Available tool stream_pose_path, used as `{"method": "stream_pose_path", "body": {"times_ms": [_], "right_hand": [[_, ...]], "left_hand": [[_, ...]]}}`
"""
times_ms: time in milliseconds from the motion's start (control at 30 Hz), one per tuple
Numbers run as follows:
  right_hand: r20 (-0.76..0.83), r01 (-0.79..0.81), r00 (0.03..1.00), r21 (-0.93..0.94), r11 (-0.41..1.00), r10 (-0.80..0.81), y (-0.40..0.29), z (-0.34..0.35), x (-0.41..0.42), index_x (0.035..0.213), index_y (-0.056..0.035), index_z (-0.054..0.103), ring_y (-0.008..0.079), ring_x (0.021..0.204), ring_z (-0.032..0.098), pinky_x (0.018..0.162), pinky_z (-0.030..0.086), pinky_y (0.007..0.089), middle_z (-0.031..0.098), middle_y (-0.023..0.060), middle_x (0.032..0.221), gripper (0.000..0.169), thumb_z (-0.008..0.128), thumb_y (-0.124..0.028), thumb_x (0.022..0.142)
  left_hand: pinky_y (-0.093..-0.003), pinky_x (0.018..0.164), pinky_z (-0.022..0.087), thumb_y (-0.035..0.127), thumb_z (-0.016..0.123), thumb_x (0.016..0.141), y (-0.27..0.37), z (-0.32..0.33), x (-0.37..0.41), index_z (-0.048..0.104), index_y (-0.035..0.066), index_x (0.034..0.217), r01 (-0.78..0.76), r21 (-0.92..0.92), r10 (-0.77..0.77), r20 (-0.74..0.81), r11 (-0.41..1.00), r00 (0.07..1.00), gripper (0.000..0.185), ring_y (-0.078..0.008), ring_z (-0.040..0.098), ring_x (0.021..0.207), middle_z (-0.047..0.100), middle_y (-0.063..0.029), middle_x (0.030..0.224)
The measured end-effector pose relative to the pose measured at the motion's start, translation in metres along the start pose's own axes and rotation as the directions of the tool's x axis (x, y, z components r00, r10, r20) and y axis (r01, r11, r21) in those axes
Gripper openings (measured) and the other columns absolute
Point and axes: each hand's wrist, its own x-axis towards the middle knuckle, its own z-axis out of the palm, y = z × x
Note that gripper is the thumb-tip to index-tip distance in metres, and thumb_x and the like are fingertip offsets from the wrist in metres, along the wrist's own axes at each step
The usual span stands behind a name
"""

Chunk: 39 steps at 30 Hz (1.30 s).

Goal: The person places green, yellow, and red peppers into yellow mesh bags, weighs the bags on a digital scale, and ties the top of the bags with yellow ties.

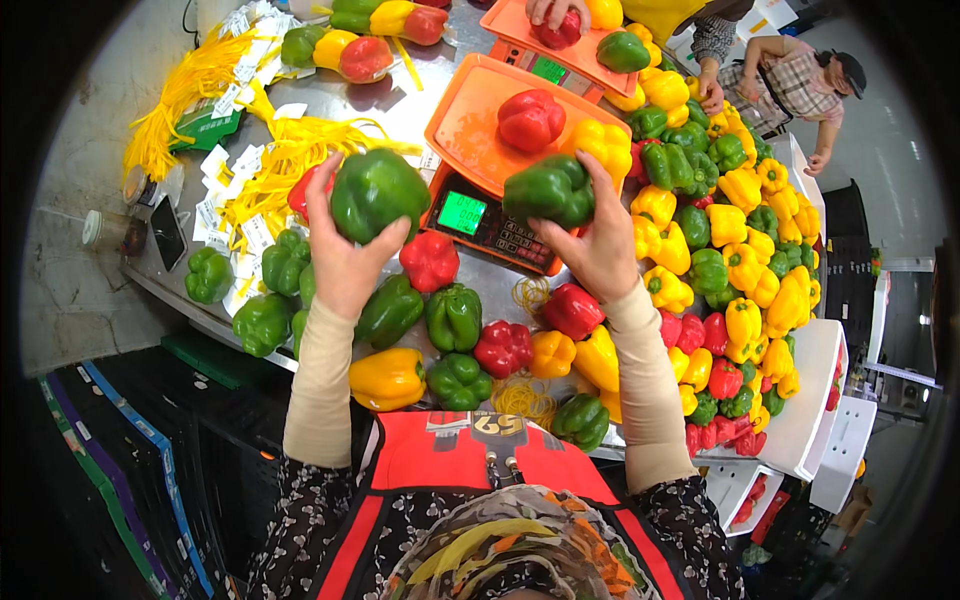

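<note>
My left hand grips a large green bell pepper left of the scale. A darker green bell pepper is in my right hand, held over the near right part of the orange weighing scale, partly hiding its keypad. On the scale's orange tray lie a red bell pepper and a yellow bell pepper. The lit green display faces me. Between my forearms, red, green and yellow peppers lie on the metal table, with a red one just before the scale and rubber bands nearby.
Yellow tag strips and a phone lie at left. Bundled tricolor peppers sit at the far side. A heap of peppers fills the right. Another person's hand is at a second scale; one more person stands beyond.
</note>
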Motion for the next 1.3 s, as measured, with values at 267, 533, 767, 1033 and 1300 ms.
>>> {"method": "stream_pose_path", "body": {"times_ms": [267,533,767,1033,1300], "right_hand": [[-0.080,-0.104,0.993,-0.351,0.930,0.081,0.004,0.026,0.004,0.149,-0.0134,0.033,0.0385,0.101,0.063,0.076,0.055,0.0443,0.051,0.0188,0.130,0.088,0.079,-0.033,0.077],[-0.114,-0.237,0.969,-0.184,0.954,0.219,-0.009,-0.005,-0.041,0.143,-0.0097,0.043,0.0270,0.077,0.066,0.071,0.055,0.0367,0.054,0.0185,0.129,0.072,0.077,-0.018,0.080],[0.000,-0.204,0.978,-0.211,0.956,0.209,-0.001,-0.013,-0.076,0.126,-0.0052,0.056,0.0208,0.069,0.062,0.065,0.052,0.0341,0.062,0.0119,0.102,0.050,0.074,-0.012,0.080],[0.048,-0.193,0.978,-0.170,0.966,0.204,0.004,-0.004,-0.091,0.115,-0.0052,0.063,0.0225,0.069,0.062,0.065,0.051,0.0343,0.064,0.0111,0.091,0.037,0.072,-0.006,0.079],[0.016,-0.150,0.988,-0.084,0.985,0.152,-0.009,0.006,-0.053,0.113,-0.0033,0.063,0.0276,0.077,0.063,0.070,0.052,0.0342,0.065,0.0144,0.098,0.035,0.071,-0.004,0.079]], "left_hand": [[-0.0362,0.102,0.044,0.006,0.078,0.070,0.002,-0.019,-0.041,0.036,0.004,0.142,0.120,-0.021,-0.118,0.051,0.993,0.992,0.083,-0.0222,0.052,0.119,0.048,-0.0126,0.131],[-0.0356,0.103,0.043,0.002,0.077,0.067,-0.005,-0.052,-0.054,0.035,0.003,0.143,0.094,0.122,-0.091,-0.033,0.988,0.995,0.087,-0.0218,0.051,0.120,0.045,-0.0132,0.134],[-0.0362,0.105,0.042,0.002,0.078,0.065,0.006,-0.070,-0.054,0.033,0.005,0.145,0.088,0.264,-0.073,-0.066,0.961,0.995,0.092,-0.0236,0.049,0.122,0.044,-0.0142,0.136],[-0.0366,0.103,0.042,0.008,0.085,0.063,-0.005,-0.145,-0.033,0.042,0.006,0.142,0.062,0.526,0.093,-0.262,0.848,0.961,0.090,-0.0237,0.052,0.116,0.048,-0.0132,0.131],[-0.0383,0.097,0.046,0.022,0.090,0.057,-0.039,-0.230,-0.022,0.055,0.006,0.126,0.213,0.804,0.181,-0.367,0.555,0.913,0.079,-0.0285,0.057,0.109,0.058,-0.0149,0.119]]}}
